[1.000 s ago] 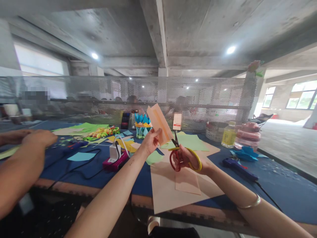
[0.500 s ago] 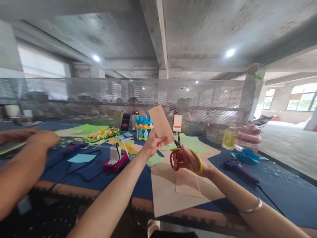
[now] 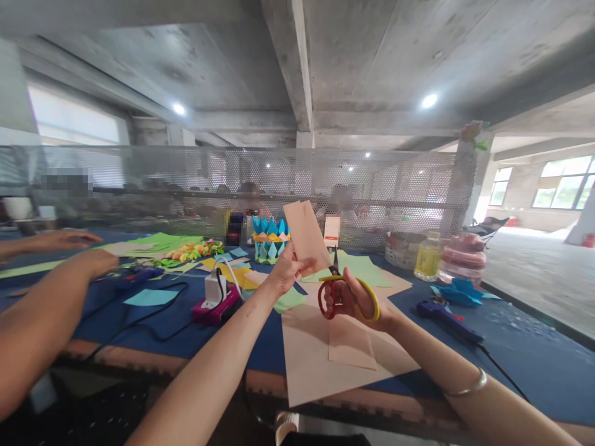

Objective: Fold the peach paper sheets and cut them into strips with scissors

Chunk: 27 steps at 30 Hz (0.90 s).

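Between the thumb and fingers of my left hand (image 3: pixel 289 271) is a tan piece of paper (image 3: pixel 307 238), tilted, with a second layer or flap showing at its upper left. My right hand (image 3: pixel 354 297) has its fingers through the red and yellow handles of a pair of scissors (image 3: pixel 334 267). The dark blades point up and lie close to the paper's lower right corner; whether they touch it I cannot tell. Under my hands a large tan sheet (image 3: pixel 311 365) lies on the blue table, with a smaller tan rectangle (image 3: pixel 352 347) on top.
At left are a co-worker's hands (image 3: pixel 90 260). Nearby stands a magenta power strip (image 3: pixel 214 311) with a white charger. A blue, orange and green folded-paper piece (image 3: pixel 271 240) stands behind. To the right are a yellow bottle (image 3: pixel 427 257), a pink jar (image 3: pixel 462 260) and a blue glue gun (image 3: pixel 450 322).
The tan paper in my left hand has turned slightly, and its layers look more spread at the top. The co-worker's far hand has opened outward. My scissors grip is the same.
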{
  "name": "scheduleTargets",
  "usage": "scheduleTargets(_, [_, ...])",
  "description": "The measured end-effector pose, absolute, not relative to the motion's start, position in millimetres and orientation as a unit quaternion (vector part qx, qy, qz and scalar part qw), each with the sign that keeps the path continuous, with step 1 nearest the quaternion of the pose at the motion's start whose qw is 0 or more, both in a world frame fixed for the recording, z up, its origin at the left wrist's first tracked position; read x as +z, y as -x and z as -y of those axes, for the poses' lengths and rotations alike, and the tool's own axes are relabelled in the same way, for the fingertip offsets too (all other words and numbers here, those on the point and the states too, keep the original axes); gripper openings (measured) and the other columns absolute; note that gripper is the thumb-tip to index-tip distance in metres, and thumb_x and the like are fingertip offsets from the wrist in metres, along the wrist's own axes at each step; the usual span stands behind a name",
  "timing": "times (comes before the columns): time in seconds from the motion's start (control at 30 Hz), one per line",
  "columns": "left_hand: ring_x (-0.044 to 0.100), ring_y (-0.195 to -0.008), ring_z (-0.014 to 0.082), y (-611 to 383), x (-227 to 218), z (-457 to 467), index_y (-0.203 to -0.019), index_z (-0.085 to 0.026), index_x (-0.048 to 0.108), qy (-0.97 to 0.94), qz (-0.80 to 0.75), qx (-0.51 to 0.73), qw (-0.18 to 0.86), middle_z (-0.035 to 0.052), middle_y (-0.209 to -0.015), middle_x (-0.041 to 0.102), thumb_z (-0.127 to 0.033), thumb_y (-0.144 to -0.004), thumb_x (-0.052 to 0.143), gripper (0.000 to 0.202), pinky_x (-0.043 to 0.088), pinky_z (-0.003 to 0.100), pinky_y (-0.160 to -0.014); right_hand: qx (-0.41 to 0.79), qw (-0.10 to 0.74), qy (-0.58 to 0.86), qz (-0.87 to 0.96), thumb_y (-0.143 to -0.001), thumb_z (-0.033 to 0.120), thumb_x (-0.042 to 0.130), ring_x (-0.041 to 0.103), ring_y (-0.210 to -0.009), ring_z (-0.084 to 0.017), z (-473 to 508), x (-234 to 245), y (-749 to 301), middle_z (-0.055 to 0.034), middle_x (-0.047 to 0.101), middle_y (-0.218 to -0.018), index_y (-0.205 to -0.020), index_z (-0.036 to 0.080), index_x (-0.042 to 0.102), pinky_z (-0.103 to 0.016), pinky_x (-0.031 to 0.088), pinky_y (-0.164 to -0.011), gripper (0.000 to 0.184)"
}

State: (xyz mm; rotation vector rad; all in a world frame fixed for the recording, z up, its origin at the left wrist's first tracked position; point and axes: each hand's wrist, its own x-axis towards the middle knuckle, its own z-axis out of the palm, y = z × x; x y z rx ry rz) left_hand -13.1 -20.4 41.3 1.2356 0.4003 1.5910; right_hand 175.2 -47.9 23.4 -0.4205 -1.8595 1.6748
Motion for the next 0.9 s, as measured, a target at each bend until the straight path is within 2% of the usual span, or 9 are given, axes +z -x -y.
scheduleTargets(0.2, [0.064, -0.097, 0.0250, 16.7, 41.3, 17.7, -0.115, -0.023, 0.051, -0.516, -0.172, 0.665, 0.512, 0.0049, -0.103, 0.069, -0.013, -0.049, 0.085, 0.075, 0.050, 0.041, -0.088, 0.643, 0.300, 0.149, 0.688, -0.087, 0.070, 0.012, 0.056, -0.067, -0.016, 47.5, 23.8, -176.9, -0.0067, 0.059, -0.074, -0.081, 0.013, 0.061, -0.032, 0.043, -0.072, 0.076])
scheduleTargets(0.53, [0.064, -0.097, 0.0241, 20.4, 41.6, 16.0, -0.113, -0.021, 0.051, -0.529, -0.162, 0.664, 0.504, 0.0062, -0.106, 0.069, -0.013, -0.049, 0.085, 0.073, 0.050, 0.038, -0.087, 0.644, 0.295, 0.148, 0.690, -0.088, 0.069, 0.009, 0.056, -0.069, -0.017, 49.9, 24.0, -178.7, -0.0076, 0.060, -0.075, -0.082, 0.013, 0.062, -0.034, 0.043, -0.074, 0.077])
scheduleTargets(0.9, [0.064, -0.095, 0.0258, 18.2, 42.8, 19.8, -0.118, -0.022, 0.049, -0.549, -0.169, 0.651, 0.497, 0.0074, -0.106, 0.068, -0.016, -0.050, 0.085, 0.077, 0.050, 0.040, -0.086, 0.646, 0.297, 0.153, 0.686, -0.088, 0.068, 0.010, 0.057, -0.069, -0.017, 50.3, 23.9, -178.6, -0.0062, 0.058, -0.075, -0.082, 0.014, 0.060, -0.035, 0.043, -0.075, 0.074])
